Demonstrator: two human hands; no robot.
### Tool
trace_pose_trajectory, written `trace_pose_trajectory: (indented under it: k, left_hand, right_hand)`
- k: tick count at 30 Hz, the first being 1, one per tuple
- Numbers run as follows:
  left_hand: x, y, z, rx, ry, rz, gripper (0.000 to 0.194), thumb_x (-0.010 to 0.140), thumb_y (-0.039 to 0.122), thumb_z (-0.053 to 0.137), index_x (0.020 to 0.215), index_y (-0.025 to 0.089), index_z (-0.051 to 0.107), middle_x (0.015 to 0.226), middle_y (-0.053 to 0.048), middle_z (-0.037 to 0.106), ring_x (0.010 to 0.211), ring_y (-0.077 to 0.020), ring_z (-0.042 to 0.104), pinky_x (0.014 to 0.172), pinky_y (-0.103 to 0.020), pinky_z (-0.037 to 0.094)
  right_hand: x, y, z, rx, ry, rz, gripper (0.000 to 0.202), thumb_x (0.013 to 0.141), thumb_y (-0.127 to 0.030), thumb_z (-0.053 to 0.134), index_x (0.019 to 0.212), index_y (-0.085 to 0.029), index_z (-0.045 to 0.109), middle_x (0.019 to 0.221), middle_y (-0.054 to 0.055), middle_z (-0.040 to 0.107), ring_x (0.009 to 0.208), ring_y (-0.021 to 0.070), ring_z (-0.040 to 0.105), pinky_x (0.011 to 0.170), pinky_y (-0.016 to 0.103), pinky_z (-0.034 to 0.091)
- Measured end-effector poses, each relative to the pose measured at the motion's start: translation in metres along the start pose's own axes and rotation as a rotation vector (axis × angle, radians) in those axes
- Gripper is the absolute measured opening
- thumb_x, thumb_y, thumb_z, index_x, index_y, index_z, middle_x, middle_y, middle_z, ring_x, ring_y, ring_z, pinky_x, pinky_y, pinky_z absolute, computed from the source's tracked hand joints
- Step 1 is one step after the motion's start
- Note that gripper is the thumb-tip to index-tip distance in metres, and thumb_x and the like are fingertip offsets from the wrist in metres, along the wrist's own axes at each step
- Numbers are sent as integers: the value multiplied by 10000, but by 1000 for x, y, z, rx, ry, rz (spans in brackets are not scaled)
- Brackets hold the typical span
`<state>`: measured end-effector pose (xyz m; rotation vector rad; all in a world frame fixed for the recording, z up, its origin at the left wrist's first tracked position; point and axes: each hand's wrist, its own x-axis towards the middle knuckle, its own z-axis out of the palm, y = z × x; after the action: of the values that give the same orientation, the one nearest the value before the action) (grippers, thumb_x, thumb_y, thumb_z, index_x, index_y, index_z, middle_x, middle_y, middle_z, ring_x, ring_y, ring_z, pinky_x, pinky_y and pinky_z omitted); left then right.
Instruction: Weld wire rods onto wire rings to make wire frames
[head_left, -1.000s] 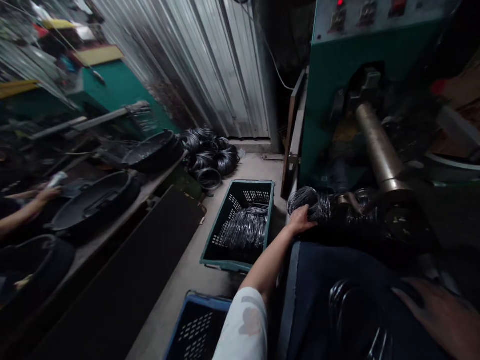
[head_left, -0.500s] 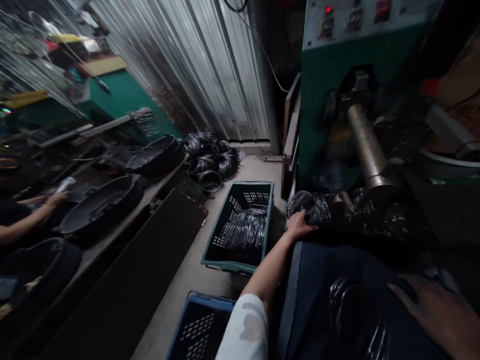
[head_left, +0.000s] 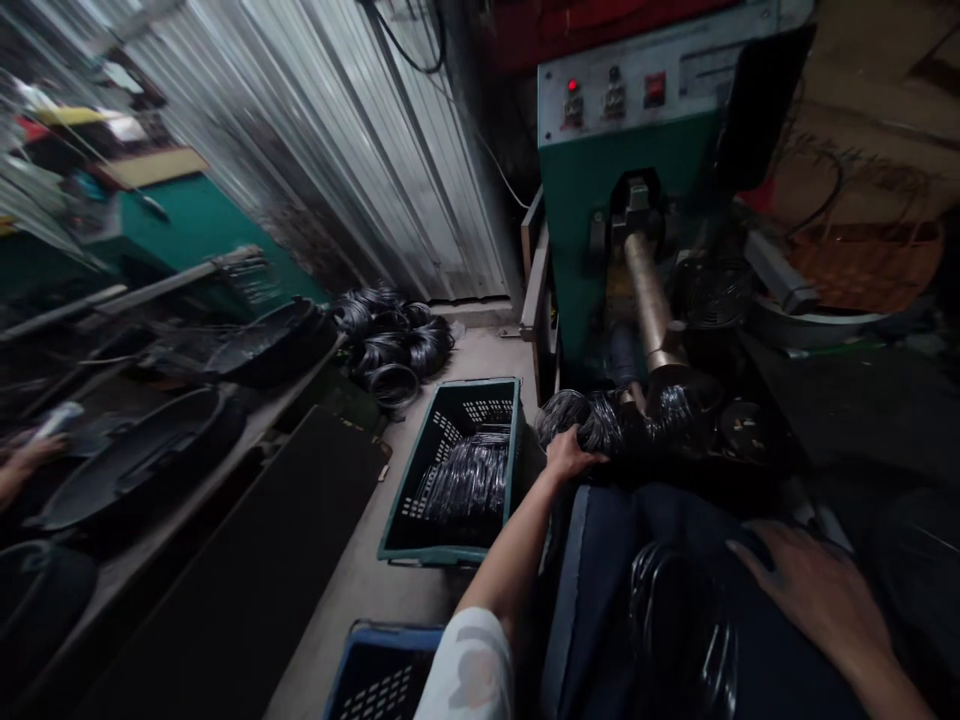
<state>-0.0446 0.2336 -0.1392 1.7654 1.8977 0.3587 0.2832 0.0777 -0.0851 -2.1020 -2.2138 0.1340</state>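
Note:
At the foot of the green machine, my left hand (head_left: 574, 455) is closed on the near edge of a coil of dark wire (head_left: 581, 420); its fingertips are partly hidden against the coil. My right hand (head_left: 817, 585) lies spread over the dark blue cloth (head_left: 600, 590) across my lap and holds nothing. Between the hands, a loose bundle of shiny black wire loops (head_left: 679, 625) rests on the cloth. Left of my left arm, a green plastic crate (head_left: 439, 555) contains many flat bundles of black wire.
The green machine (head_left: 577, 170) has switches, a lit red lamp and a metal shaft (head_left: 649, 295) jutting toward me. More wire coils (head_left: 405, 340) are heaped by the corrugated wall. A blue crate (head_left: 390, 640) stands nearby. At left, a person's hand (head_left: 34, 455) is above a bench with black pans (head_left: 142, 460).
My view has swung right and slightly up, so everything sits further left and more of the machine shows. My left hand stays at the coil and my right hand stays on the cloth.

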Motion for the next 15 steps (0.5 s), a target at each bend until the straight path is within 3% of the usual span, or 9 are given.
trace_pose_trajectory:
  k: [2, 7, 9, 15]
  left_hand:
    - [-4, 3, -4, 41, 14, -30, 929, 524, 667, 752, 1295, 216, 497, 1185, -141, 638, 1124, -315, 577, 900, -377, 457]
    - [-9, 11, -9, 106, 26, -46, 646, 661, 550, 708, 1205, 232, 568, 1091, -120, 676, 1037, -298, 622, 848, -361, 474]
    - [-8, 12, -13, 103, 29, -43, 619, 672, 517, 706, 1199, 219, 577, 1087, -123, 677, 1031, -296, 625, 840, -352, 478]
    - [-6, 18, -50, 80, 9, 16, 582, 640, 466, 743, 1142, 196, 624, 1064, -115, 688, 1032, -305, 620, 829, -346, 485]
  right_hand:
    - [1, -3, -2, 2, -8, -7, 586, 845, -605, 351, 1095, -179, 668, 1101, 114, 677, 1049, 331, 589, 931, 495, 373]
    - [4, -5, -1, 0, 12, -13, 591, 851, -594, 322, 1083, -175, 668, 1051, 112, 691, 1019, 323, 600, 910, 479, 392]
    - [5, -4, 1, 11, 32, -15, 609, 846, -595, 302, 1078, -168, 670, 1064, 112, 689, 1015, 316, 603, 910, 467, 396]
    - [7, -5, 0, 43, 22, 1, 612, 838, -598, 294, 1048, -170, 678, 1081, 119, 686, 1031, 328, 606, 907, 470, 411]
